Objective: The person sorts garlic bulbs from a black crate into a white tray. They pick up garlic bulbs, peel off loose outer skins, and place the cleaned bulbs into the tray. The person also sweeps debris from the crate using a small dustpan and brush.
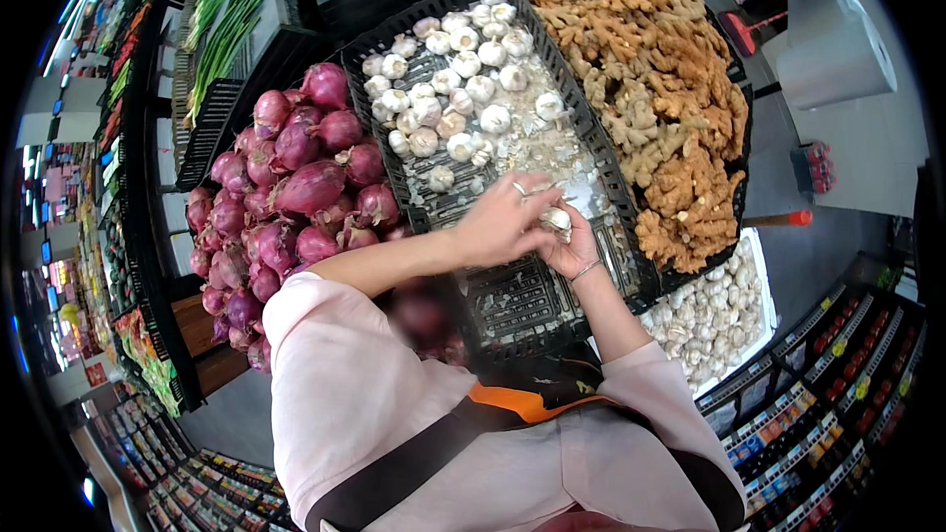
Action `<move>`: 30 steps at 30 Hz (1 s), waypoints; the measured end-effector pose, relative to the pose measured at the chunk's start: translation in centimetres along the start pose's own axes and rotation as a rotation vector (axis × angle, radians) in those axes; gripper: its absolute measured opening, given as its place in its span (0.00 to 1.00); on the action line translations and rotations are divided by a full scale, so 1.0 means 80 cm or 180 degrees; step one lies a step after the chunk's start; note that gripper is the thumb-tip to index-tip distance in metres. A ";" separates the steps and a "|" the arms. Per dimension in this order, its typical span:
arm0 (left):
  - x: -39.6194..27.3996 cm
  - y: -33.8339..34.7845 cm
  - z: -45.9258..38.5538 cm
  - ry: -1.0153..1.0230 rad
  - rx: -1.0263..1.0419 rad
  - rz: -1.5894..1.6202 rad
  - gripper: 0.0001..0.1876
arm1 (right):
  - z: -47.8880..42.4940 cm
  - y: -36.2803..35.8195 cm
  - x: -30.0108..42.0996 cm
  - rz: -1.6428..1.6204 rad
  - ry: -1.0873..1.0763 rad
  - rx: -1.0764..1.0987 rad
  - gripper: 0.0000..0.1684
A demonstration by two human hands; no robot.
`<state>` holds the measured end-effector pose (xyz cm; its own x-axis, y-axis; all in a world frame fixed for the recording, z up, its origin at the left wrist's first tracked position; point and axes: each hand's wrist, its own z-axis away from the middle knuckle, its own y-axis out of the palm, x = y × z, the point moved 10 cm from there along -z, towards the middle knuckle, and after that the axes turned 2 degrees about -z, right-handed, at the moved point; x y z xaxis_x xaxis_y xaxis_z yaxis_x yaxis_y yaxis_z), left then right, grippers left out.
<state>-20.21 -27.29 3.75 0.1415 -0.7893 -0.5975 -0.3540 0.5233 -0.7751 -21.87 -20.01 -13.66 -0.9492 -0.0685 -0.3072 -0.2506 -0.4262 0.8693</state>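
Observation:
A garlic bulb (556, 223) rests in my right hand (575, 242), over the black plastic crate in front of me. My left hand (506, 218), a ring on one finger, reaches across from the left with its fingers at the bulb's near side; they are blurred, and whether they grip the bulb is unclear. Loose garlic bulbs (465, 63) fill mostly the far part of the slatted crate (602, 140). Dry garlic skins (528, 151) are scattered over its bottom. One bulb (441, 178) lies apart, beyond my left forearm.
Red onions (299, 177) are heaped left of the crate, ginger roots (650, 103) right of it. A white box of garlic (713, 318) stands low at the right. Green onions (233, 22) lie at the upper left. A plastic bag roll (839, 52) is at the upper right. Stocked shelves flank the floor.

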 end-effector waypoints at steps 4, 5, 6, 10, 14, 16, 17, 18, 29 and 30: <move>0.165 -0.062 -0.040 -0.1214 -0.0360 -0.0393 0.23 | 0.036 0.019 -0.003 -0.0401 0.0037 0.0164 0.15; 0.230 -0.087 -0.033 -0.1523 -0.0448 -0.1173 0.25 | 0.048 0.019 -0.002 -0.0411 0.0064 0.0170 0.15; 0.310 -0.103 0.001 -0.2020 -0.0558 -0.2146 0.30 | 0.063 0.020 -0.007 -0.0394 0.0165 0.0196 0.16; 0.443 -0.060 0.013 -0.2833 0.1063 -0.1074 0.59 | 0.155 -0.001 0.011 0.0101 -0.0343 0.0033 0.16; 0.383 -0.058 0.000 -0.2919 0.1296 -0.1788 0.55 | 0.279 -0.040 0.030 0.0051 -0.0904 0.0047 0.23; 0.374 -0.053 -0.013 -0.2607 0.1407 -0.2096 0.55 | 0.340 -0.083 0.045 -0.0217 -0.1322 -0.0005 0.26; 0.371 -0.052 -0.014 -0.2653 0.1279 -0.1754 0.53 | 0.375 -0.102 0.053 -0.0499 -0.1605 -0.0059 0.26; 0.379 -0.029 -0.023 -0.2541 0.1268 -0.1351 0.52 | 0.413 -0.135 0.061 -0.0552 -0.1930 -0.0390 0.27; 0.396 0.006 0.030 -0.2501 0.1181 -0.1431 0.32 | 0.702 -0.314 0.283 -0.0367 -0.4310 -0.2734 0.26; 0.384 0.011 0.036 -0.2453 0.1149 -0.1423 0.33 | 0.718 -0.311 0.306 -0.0109 -0.4405 -0.2957 0.26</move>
<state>-13.53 -50.19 -15.90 0.8088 -0.5792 -0.1024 0.1678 0.3941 -0.9036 -49.83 40.74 -20.57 -0.5133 0.5326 0.6729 -0.5638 -0.8004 0.2034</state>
